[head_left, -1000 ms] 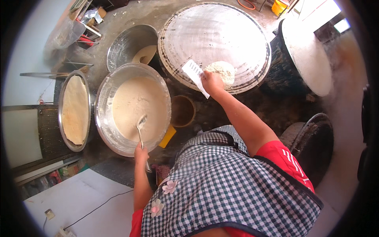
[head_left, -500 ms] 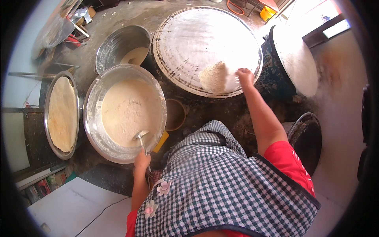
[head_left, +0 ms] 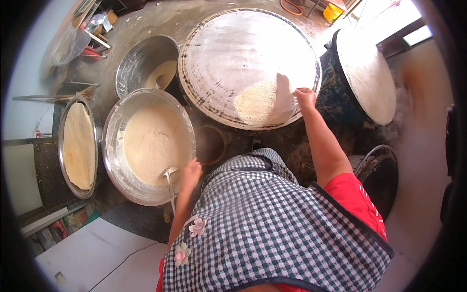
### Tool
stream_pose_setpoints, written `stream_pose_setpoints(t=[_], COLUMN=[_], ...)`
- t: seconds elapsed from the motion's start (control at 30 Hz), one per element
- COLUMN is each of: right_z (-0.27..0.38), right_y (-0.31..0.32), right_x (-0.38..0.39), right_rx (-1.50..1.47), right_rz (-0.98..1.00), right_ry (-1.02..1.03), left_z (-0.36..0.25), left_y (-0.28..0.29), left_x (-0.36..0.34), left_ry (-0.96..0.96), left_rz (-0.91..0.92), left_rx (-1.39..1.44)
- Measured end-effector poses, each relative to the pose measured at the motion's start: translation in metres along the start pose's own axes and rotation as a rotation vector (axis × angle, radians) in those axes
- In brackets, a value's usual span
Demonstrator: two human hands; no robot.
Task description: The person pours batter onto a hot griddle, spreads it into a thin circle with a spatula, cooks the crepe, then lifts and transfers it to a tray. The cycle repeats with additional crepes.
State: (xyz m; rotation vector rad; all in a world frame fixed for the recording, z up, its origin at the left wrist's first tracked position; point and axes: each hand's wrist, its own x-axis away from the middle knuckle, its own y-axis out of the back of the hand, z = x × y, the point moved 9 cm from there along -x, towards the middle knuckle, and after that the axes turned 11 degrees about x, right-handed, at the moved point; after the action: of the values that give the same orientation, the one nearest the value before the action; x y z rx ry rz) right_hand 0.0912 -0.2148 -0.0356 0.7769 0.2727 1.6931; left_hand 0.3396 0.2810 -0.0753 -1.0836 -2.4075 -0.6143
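Observation:
A pale batter patch lies near the front edge of the big round griddle. My right hand is closed on a thin, flat scraper, whose blade stands at the patch's right side. To the left, a metal basin holds creamy batter. A ladle rests in it, its bowl in the batter and its handle over the near rim. My left hand is by the basin's right rim, off the ladle, fingers loosely apart and slightly blurred.
A deep metal pot with some batter stands behind the basin. An oval tray with a thin flatbread is at far left. Another round griddle with a pale sheet on it steams at right. A dark pan sits near my right elbow.
My left hand has let go of the ladle and moved right, past the basin rim. The batter patch has widened, and the scraper's blade now shows more clearly beside it.

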Motion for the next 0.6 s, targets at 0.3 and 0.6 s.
stream_pose_setpoints(t=[0.3,0.6], right_z=[0.011,0.049], right_y=[-0.050,0.030], right_x=[0.114,-0.015], right_rx=[0.107,0.433], right_rz=[0.413,-0.107], right_ry=[0.369,0.337], left_z=[0.011,0.036], left_y=[-0.070,-0.058], left_x=[-0.006,-0.017], left_ry=[0.295,0.443], left_rz=[0.242,0.048], left_rx=[0.352,0.436])
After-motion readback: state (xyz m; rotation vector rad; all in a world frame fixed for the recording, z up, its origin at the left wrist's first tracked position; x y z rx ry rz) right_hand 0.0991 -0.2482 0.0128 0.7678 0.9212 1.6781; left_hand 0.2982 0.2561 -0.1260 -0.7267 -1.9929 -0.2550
